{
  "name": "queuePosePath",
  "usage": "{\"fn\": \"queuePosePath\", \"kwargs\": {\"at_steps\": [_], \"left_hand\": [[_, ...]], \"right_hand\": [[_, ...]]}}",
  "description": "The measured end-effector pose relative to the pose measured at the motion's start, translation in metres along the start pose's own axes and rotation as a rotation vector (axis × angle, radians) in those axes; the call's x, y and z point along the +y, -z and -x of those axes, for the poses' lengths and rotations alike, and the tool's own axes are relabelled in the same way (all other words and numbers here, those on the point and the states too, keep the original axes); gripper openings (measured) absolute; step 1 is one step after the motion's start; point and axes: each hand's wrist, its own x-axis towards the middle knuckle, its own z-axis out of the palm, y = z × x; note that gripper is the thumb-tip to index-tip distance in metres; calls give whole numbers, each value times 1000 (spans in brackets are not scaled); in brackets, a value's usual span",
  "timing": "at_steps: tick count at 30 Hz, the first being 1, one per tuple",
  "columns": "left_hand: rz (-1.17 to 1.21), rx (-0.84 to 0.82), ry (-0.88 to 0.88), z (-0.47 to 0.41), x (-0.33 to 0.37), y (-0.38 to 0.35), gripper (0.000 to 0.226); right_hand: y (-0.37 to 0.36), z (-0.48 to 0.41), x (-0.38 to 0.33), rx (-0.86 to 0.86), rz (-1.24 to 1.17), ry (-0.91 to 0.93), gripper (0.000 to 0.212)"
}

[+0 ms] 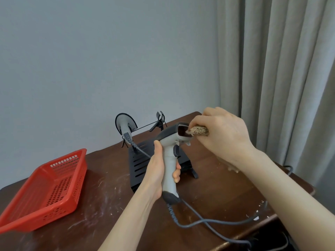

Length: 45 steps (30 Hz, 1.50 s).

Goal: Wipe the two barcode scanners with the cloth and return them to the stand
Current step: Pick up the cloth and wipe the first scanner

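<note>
A red perforated plastic basket [23, 205] was set at the left of the scuffed dark wooden table [108, 205]. Further right, one grey scanner [125, 127] was hung head-up in the left cradle of the thin black wire stand [159, 122], whose right cradle was left vacant. The second scanner [169, 160], smooth grey plastic with dark rubbery trim, was held upright above the table by the left hand [155, 173], its fingers wrapped round the pistol grip. A bunched, nubby brown cloth [198, 131] was pinched in the curled fingers of the right hand [223, 134] and pressed to the glossy dark window. Wiping of this scanner was judged to be under way. Next, the housing and grip would need covering, then hanging in the vacant cradle, with the trailing grey cable [208, 221] kept from snagging.
</note>
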Motion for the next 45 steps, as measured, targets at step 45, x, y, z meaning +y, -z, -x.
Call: {"fn": "queuePosePath", "kwargs": {"at_steps": [45], "left_hand": [[104, -24, -7, 1, -11, -4, 75]], "right_hand": [[-15, 10, -13, 149, -188, 100, 14]]}}
